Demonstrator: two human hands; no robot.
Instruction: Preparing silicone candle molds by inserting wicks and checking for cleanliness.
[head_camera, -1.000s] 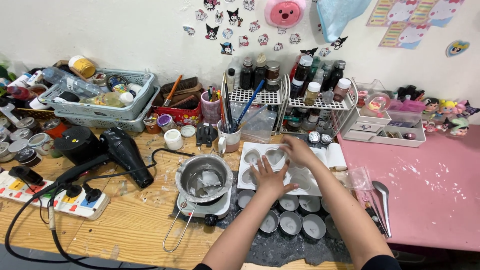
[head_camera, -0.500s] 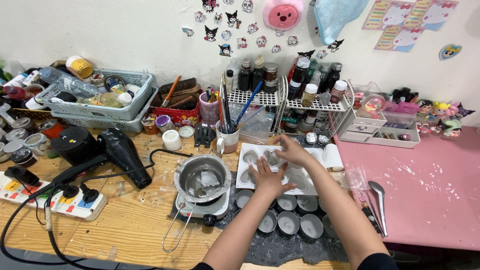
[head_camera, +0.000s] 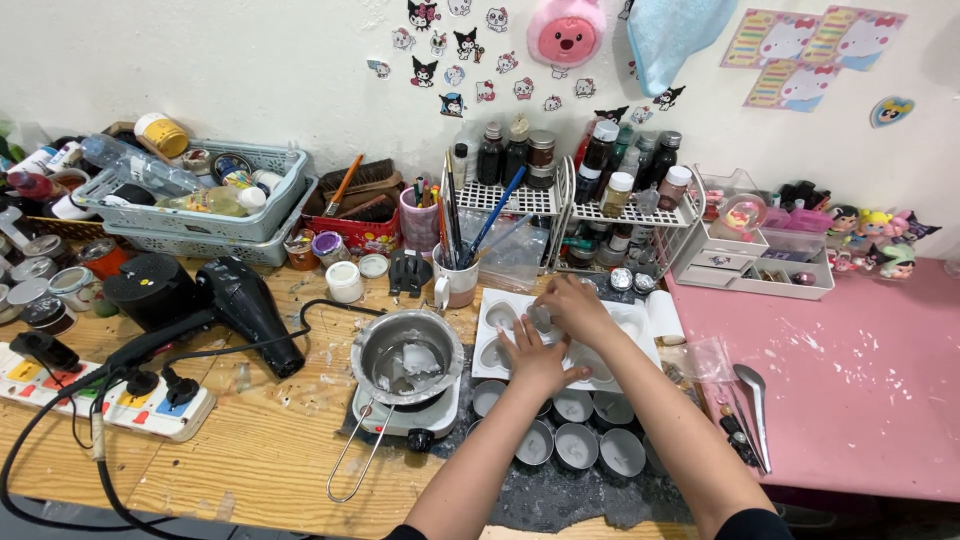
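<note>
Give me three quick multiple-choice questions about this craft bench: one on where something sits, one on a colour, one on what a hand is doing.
1. Where is the metal pot?
A. on a small hotplate left of the white mould
B. in the grey basket
C. on the pink table

2. What colour is the hair dryer?
A. pink
B. black
C. white

3. How is the left hand?
A. gripping a brush
B. raised off the bench
C. pressed flat on the white mould

Answers: 1 A, it stands on the hotplate beside the mould. 2 B, its body is black. 3 C, fingers spread on the mould.
</note>
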